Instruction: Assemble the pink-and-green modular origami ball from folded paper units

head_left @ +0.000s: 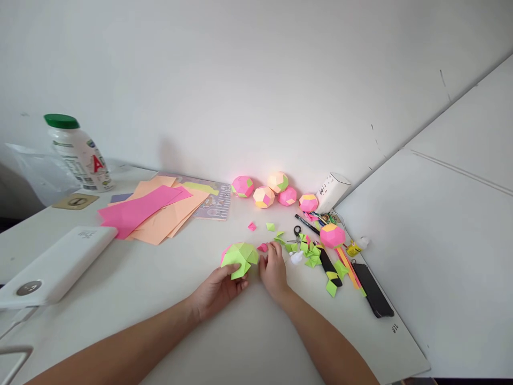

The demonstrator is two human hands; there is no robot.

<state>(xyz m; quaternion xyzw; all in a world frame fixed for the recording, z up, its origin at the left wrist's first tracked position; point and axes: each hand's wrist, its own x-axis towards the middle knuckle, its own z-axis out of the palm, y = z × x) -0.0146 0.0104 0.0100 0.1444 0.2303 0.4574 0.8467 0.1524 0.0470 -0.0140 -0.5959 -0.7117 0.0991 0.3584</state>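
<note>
My left hand (221,289) grips a partly built paper ball (242,255) of light green faces with some pink at its left edge. The thumb presses on a green face that sticks out at the front. Just to the right, my right hand (274,270) has its fingers bent together at a small folded pink paper piece (262,247). Its fingertips partly hide how that piece is held. Beyond the hands lie another pink piece (251,226) and a flat green piece (270,226). A pile of green paper pieces (310,254) is right of my right hand.
Several finished paper balls (242,186) line the wall, near a white cup (333,191). Scissors (297,231), a black pen (306,223), a glue bottle (356,246) and a phone (372,290) lie right. Paper sheets (160,211), a power bank (60,267) and a bottle (80,155) are left.
</note>
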